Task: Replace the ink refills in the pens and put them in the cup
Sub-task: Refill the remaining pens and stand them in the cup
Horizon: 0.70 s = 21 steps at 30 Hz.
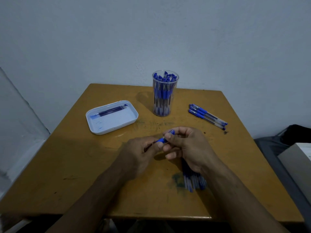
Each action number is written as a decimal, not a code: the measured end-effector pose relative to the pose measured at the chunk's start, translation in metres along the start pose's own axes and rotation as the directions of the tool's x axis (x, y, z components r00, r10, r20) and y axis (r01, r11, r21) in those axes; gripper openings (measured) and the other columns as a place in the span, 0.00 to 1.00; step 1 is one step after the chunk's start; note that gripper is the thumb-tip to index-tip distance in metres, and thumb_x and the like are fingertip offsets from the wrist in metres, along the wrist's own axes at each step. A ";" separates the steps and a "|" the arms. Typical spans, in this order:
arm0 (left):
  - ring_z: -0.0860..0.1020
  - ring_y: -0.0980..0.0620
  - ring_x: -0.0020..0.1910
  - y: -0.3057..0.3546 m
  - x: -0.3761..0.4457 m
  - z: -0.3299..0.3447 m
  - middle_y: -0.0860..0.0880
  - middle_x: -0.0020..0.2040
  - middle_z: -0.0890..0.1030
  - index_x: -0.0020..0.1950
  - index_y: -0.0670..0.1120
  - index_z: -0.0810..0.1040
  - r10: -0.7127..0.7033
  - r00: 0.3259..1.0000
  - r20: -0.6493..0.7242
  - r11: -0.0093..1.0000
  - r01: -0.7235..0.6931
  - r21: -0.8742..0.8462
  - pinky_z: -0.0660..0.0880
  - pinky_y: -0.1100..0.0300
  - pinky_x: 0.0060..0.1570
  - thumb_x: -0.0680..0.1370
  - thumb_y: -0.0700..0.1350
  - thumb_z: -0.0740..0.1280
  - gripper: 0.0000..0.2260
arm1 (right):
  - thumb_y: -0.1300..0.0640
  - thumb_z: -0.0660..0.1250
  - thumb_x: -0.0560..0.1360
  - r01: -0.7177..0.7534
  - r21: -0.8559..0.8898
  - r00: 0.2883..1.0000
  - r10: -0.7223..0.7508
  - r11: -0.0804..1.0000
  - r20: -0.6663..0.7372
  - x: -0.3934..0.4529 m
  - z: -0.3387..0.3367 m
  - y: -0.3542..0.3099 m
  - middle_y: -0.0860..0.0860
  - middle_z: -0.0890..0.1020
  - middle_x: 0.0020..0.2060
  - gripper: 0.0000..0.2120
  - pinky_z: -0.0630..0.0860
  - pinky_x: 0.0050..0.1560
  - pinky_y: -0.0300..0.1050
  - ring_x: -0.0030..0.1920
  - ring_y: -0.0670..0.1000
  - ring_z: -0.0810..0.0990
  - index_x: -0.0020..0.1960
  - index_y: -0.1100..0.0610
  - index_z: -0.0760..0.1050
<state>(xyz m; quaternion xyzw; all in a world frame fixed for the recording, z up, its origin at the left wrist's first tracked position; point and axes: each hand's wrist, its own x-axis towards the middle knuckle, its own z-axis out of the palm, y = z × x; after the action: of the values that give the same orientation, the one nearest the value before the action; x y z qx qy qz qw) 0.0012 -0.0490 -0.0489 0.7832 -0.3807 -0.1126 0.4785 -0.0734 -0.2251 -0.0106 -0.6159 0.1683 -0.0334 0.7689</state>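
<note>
Both my hands hold one blue pen (161,140) above the middle of the wooden table (84,165). My left hand (143,152) grips the pen's blue grip end. My right hand (186,145) pinches the other end, where a blue cap shows by the fingertips. A clear plastic cup (165,93) holding several blue pens stands at the back centre. A white tray (111,117) with a few dark refills lies at the back left. Three capped pens (207,116) lie at the back right. Several more pens (193,180) lie under my right wrist.
The table stands against a pale wall. A dark ink stain (178,179) marks the wood beside the near pile of pens. A dark seat with a grey box (296,158) sits off the table's right edge.
</note>
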 end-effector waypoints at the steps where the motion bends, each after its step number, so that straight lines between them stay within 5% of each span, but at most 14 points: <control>1: 0.75 0.56 0.33 0.000 0.000 0.001 0.57 0.34 0.79 0.51 0.57 0.83 0.007 1.000 -0.003 1.000 -0.007 -0.002 0.71 0.56 0.34 0.83 0.56 0.61 0.12 | 0.64 0.71 0.76 0.013 -0.021 1.000 -0.013 1.000 0.000 0.001 0.000 0.000 0.64 0.84 0.40 0.09 0.81 0.29 0.44 0.34 0.54 0.83 0.55 0.68 0.79; 6: 0.73 0.58 0.32 -0.001 0.004 -0.001 0.58 0.33 0.78 0.48 0.60 0.82 -0.021 1.000 0.017 0.999 0.021 -0.025 0.69 0.60 0.34 0.83 0.56 0.60 0.12 | 0.63 0.70 0.77 0.074 -0.112 0.997 -0.073 0.991 0.018 0.002 -0.002 0.000 0.67 0.85 0.41 0.09 0.82 0.30 0.45 0.35 0.55 0.84 0.54 0.67 0.79; 16: 0.70 0.55 0.31 -0.006 0.007 -0.006 0.51 0.33 0.76 0.51 0.58 0.83 -0.009 0.997 0.073 0.995 0.016 -0.102 0.67 0.53 0.32 0.83 0.59 0.60 0.13 | 0.62 0.65 0.81 0.124 -0.107 0.992 -0.119 0.987 0.050 -0.001 -0.004 -0.008 0.66 0.85 0.41 0.06 0.82 0.30 0.45 0.38 0.58 0.87 0.53 0.66 0.75; 21: 0.70 0.54 0.31 -0.006 0.007 -0.002 0.49 0.31 0.75 0.50 0.56 0.83 -0.009 1.000 -0.016 0.992 0.007 -0.126 0.67 0.54 0.31 0.84 0.56 0.60 0.13 | 0.60 0.66 0.82 0.155 -0.136 0.987 -0.159 0.979 -0.018 -0.003 0.001 -0.010 0.61 0.86 0.42 0.07 0.81 0.29 0.46 0.40 0.58 0.87 0.55 0.63 0.76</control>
<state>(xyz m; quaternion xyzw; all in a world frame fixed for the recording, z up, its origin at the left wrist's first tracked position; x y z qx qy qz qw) 0.0099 -0.0509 -0.0520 0.7540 -0.3657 -0.1316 0.5295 -0.0747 -0.2255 -0.0001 -0.6769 0.1319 -0.0914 0.7184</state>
